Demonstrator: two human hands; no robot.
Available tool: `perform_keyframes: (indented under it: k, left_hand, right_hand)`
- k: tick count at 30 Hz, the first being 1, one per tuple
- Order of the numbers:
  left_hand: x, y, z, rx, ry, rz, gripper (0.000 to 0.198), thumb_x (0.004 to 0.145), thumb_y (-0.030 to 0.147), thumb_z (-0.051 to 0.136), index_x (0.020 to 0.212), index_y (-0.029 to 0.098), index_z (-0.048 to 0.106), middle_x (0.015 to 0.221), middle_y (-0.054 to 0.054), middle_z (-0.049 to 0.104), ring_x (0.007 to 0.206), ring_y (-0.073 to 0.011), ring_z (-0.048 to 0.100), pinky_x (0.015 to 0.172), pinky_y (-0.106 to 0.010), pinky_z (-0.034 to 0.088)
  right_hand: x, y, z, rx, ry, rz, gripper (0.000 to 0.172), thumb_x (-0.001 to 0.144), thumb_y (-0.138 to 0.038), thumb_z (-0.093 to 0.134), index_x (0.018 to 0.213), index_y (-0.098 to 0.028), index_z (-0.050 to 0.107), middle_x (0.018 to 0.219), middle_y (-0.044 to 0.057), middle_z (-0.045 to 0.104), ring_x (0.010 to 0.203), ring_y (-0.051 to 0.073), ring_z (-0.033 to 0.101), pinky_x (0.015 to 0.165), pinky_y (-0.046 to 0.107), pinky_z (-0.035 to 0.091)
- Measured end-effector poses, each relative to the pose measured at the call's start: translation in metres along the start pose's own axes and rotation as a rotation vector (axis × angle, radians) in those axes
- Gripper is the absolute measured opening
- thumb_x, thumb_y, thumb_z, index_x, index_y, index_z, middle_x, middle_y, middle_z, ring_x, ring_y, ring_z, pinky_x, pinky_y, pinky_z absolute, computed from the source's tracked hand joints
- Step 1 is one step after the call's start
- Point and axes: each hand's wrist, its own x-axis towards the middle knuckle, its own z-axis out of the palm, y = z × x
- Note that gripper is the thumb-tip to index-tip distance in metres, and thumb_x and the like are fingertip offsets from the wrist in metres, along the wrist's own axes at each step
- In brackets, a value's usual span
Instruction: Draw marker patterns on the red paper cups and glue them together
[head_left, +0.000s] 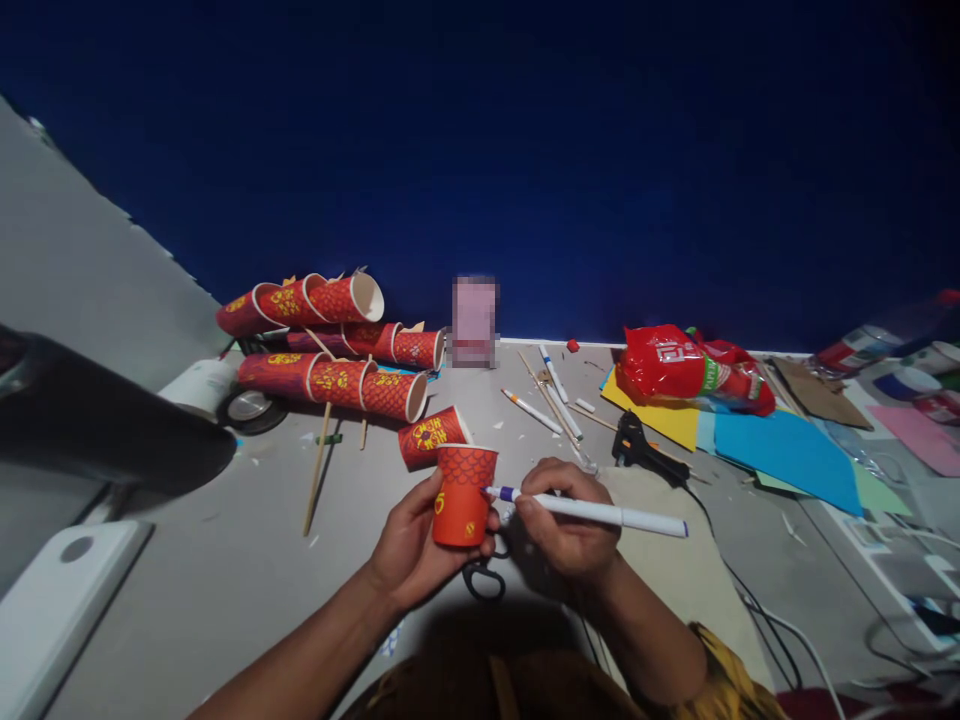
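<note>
My left hand (pixel 409 545) is wrapped round an upright red paper cup (pixel 463 510) with yellow print. Purple scale-like arcs cover the upper part of the cup. In my right hand (pixel 566 515) is a white marker (pixel 622 514) with a purple collar, its tip at the cup's right side. Right behind the held cup, another red paper cup (pixel 431 440) lies on its side. Black scissors handles (pixel 484 582) show below the cup, their blades hidden.
Rows of joined red cups (pixel 330 385) with wooden sticks (pixel 318 470) lie at the left. To the right are markers (pixel 531 411), a black glue gun (pixel 646 450), a red plastic package (pixel 686 365) and coloured paper (pixel 780 450). A dark blue wall (pixel 480 150) rises behind.
</note>
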Motion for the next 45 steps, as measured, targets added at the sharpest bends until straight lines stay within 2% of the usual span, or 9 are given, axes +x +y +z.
perform_keyframes:
  k: [5, 12, 22, 34, 41, 45]
  left_hand:
    - [0.0005, -0.0017, -0.0003, 0.023, 0.000, 0.006, 0.044, 0.098, 0.044, 0.052, 0.101, 0.005, 0.072, 0.087, -0.019, 0.073, 0.080, -0.0274, 0.070, 0.068, -0.037, 0.055]
    - [0.0009, -0.0010, 0.0003, 0.014, 0.015, 0.027, 0.039, 0.097, 0.041, 0.053, 0.105, 0.007, 0.070, 0.088, -0.017, 0.072, 0.080, -0.0279, 0.070, 0.067, -0.038, 0.055]
    - [0.0014, -0.0018, 0.0000, 0.011, 0.019, 0.030, 0.040, 0.098, 0.042, 0.051, 0.101, 0.007, 0.071, 0.089, -0.017, 0.073, 0.079, -0.0276, 0.070, 0.066, -0.038, 0.056]
    - [-0.0008, 0.0000, 0.0014, 0.051, -0.031, 0.021, 0.042, 0.099, 0.042, 0.048, 0.099, 0.007, 0.071, 0.088, -0.018, 0.071, 0.080, -0.0267, 0.068, 0.064, -0.036, 0.055]
    - [-0.0001, 0.0001, -0.0020, 0.027, -0.050, 0.026, 0.046, 0.093, 0.047, 0.058, 0.112, 0.006, 0.069, 0.094, -0.017, 0.070, 0.082, -0.0280, 0.068, 0.062, -0.037, 0.054]
    - [0.0007, 0.0004, -0.0033, -0.018, -0.044, 0.006, 0.048, 0.089, 0.049, 0.065, 0.112, 0.007, 0.070, 0.097, -0.015, 0.071, 0.080, -0.0257, 0.067, 0.062, -0.035, 0.054]
  right_hand:
    - [0.0027, -0.0037, 0.0007, -0.004, -0.001, -0.008, 0.010, 0.087, -0.017, 0.066, 0.082, -0.024, 0.061, 0.067, 0.001, 0.067, 0.056, 0.016, 0.062, 0.057, 0.030, 0.048]
    - [0.0040, -0.0040, 0.0004, -0.047, 0.001, -0.008, 0.009, 0.087, -0.019, 0.067, 0.080, -0.023, 0.062, 0.067, 0.001, 0.068, 0.056, 0.016, 0.063, 0.055, 0.030, 0.048]
    - [0.0055, -0.0033, 0.0003, -0.065, -0.039, -0.012, 0.009, 0.087, -0.019, 0.067, 0.081, -0.023, 0.062, 0.066, 0.001, 0.068, 0.056, 0.016, 0.063, 0.057, 0.029, 0.047]
    - [0.0044, -0.0026, -0.0034, -0.039, -0.074, 0.022, 0.010, 0.088, -0.022, 0.065, 0.080, -0.022, 0.060, 0.065, 0.000, 0.065, 0.055, 0.015, 0.060, 0.055, 0.029, 0.045]
    - [0.0054, 0.0013, -0.0062, -0.039, 0.001, -0.004, 0.009, 0.088, -0.018, 0.065, 0.082, -0.021, 0.059, 0.067, -0.001, 0.062, 0.056, 0.014, 0.058, 0.056, 0.027, 0.045]
    - [0.0073, 0.0002, -0.0063, -0.050, 0.057, -0.009, 0.010, 0.088, -0.016, 0.065, 0.083, -0.022, 0.059, 0.068, -0.001, 0.063, 0.057, 0.013, 0.058, 0.055, 0.025, 0.045]
